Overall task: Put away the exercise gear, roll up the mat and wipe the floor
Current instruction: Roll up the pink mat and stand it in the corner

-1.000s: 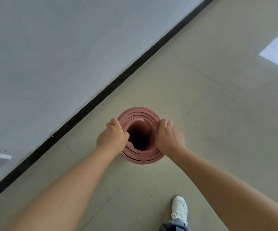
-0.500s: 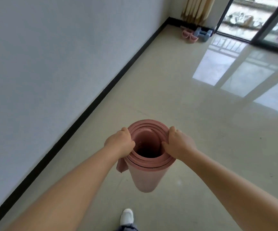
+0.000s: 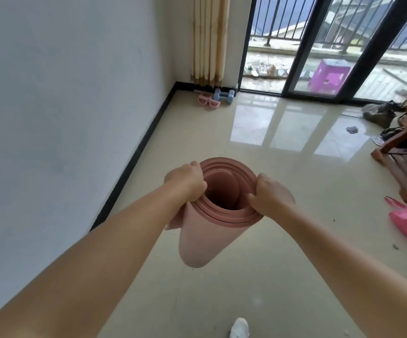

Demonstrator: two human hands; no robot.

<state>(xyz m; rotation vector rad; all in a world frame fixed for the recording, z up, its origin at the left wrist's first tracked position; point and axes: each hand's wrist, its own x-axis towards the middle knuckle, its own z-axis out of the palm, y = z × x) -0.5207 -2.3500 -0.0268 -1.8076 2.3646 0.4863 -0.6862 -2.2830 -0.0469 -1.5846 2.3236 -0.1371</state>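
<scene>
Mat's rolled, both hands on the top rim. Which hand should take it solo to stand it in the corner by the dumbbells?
Left, probably. The left hand grips the rolled mat on the wall side, where the blue dumbbells sit in the far-left corner. The right hand grips the rim's far side from that wall.

Pink mat (image 3: 204, 237); blue dumbbells (image 3: 223, 95); purple stool (image 3: 329, 76).

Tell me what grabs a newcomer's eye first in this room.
A rolled pink mat, held upright mid-frame, its top rim gripped by the left hand and right hand. Beyond it, blue dumbbells sit in the far corner by the curtain, and a purple stool stands outside the glass door.
</scene>
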